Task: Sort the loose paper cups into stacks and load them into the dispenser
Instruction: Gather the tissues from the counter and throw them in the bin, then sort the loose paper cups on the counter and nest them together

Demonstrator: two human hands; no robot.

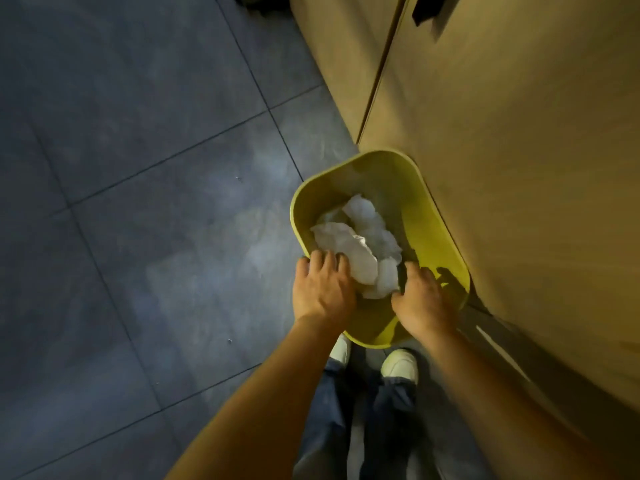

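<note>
No paper cup or dispenser is in view. A yellow-green bin (429, 237) stands on the floor against a cabinet, with crumpled white wrapping (363, 237) lying inside it. My left hand (322, 289) hovers palm down over the bin's near left rim, fingers spread, fingertips at the edge of the wrapping. My right hand (422, 299) is over the near right part of the bin, its fingers apart and bent downward beside the wrapping. Neither hand has a hold on anything that I can see.
Tan wooden cabinet doors (502, 133) rise at the right, with a dark handle (426, 8) at the top. Grey floor tiles (138, 202) fill the left. My white shoes (400, 367) stand just behind the bin.
</note>
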